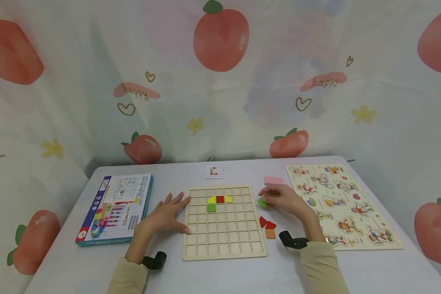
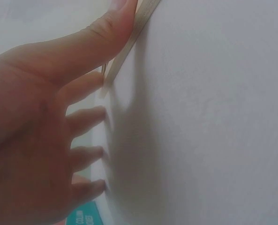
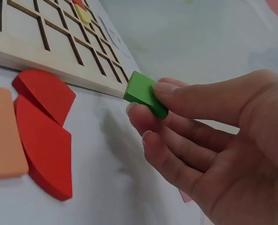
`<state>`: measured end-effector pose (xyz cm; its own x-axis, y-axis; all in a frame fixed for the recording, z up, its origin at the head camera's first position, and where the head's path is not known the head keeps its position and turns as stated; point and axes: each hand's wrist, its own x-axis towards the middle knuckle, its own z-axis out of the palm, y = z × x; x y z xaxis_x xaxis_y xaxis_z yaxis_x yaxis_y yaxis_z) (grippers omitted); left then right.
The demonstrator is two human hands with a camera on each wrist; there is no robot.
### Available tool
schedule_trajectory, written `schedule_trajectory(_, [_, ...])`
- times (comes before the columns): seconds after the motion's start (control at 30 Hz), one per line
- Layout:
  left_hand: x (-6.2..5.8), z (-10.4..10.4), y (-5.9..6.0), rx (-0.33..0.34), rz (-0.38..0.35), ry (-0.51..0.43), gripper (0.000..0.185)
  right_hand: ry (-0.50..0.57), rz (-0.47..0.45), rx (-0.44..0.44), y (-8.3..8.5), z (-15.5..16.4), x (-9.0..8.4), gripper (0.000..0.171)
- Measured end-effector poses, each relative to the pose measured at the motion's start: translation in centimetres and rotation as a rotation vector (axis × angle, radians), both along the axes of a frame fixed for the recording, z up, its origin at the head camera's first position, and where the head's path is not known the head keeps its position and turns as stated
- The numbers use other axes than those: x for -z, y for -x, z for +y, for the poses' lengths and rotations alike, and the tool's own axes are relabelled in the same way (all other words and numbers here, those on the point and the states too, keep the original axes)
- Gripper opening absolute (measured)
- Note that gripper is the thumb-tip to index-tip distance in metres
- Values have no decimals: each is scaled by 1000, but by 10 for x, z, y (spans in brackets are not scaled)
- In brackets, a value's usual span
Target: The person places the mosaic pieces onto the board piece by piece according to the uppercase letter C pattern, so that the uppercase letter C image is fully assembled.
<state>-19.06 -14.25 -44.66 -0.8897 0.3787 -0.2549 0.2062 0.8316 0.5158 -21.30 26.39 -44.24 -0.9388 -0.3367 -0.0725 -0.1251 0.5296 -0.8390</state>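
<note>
A wooden grid board [image 1: 225, 257] lies mid-table. In its upper cells sit a red square [image 1: 219, 199], a yellow curved piece [image 1: 211, 200] on its left, another yellow curved piece [image 1: 228, 199] on its right, and a green square [image 1: 211, 208] below the left yellow one. My left hand [image 1: 164, 215] is spread flat at the board's left edge, index finger and thumb touching the rim. Right of the board, my right hand [image 1: 283, 199] pinches a green square block [image 3: 142, 91] between thumb and fingers, above the table. The left wrist view shows the thumb against the rim.
Two red curved pieces [image 3: 45, 140] and an orange square [image 1: 270, 234] lie right of the board. Behind the right hand is a pink block [image 1: 273, 180]. A small pattern card [image 1: 209, 176] lies at the back, a box [image 1: 112, 204] left, a picture puzzle board [image 1: 356, 241] right.
</note>
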Motion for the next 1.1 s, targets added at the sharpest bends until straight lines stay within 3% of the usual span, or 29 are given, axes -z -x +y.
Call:
schedule_trajectory(0.2, [1,0,0,1,3,0,105,81,11,-23,2,-10,1,23])
schedule_trajectory(0.43, [-1,0,-1,8,5,-2,105,48,29,-12,3,-24,3,26])
schedule_trajectory(0.83, [-1,0,-1,2,3,8,105,94,-72,-31,0,-59,1,33])
schedule_trajectory(1.1, [-1,0,0,1,0,1,106,31,-6,-70,-6,-85,-1,29])
